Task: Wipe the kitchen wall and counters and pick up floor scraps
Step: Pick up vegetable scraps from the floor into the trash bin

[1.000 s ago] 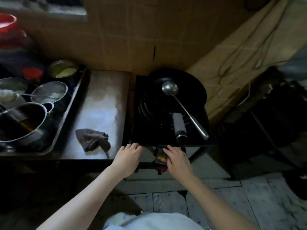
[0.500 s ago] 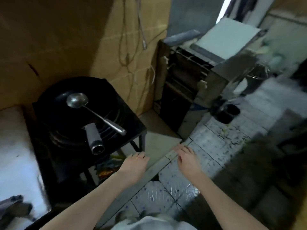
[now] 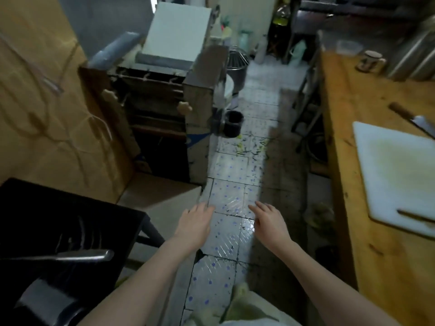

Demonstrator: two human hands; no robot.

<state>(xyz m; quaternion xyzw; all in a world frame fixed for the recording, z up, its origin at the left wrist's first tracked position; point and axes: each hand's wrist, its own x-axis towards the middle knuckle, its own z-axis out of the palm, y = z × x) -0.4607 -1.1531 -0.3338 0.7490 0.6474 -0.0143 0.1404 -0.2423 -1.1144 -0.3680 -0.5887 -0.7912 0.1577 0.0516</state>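
Green and yellow vegetable scraps [image 3: 250, 148] lie scattered on the tiled floor [image 3: 229, 196] down the aisle, well beyond my hands. My left hand [image 3: 194, 223] and my right hand [image 3: 268, 220] hover side by side over the floor tiles, palms down, fingers apart, holding nothing. The cardboard-covered wall [image 3: 42, 109] runs along the left. A wooden counter [image 3: 376, 208] runs along the right. The cloth is out of view.
The black stove with wok and ladle handle [image 3: 70, 255] is at lower left. A metal machine [image 3: 169, 109] stands on the left, a small black bucket [image 3: 233, 123] beside it. On the counter lie a white cutting board [image 3: 395, 175], a knife [image 3: 414, 118] and a mug [image 3: 370, 61].
My view has swung right, from the steel counter and stove to the floor aisle. Both hands left the stove's front edge and now hang over the tiles.
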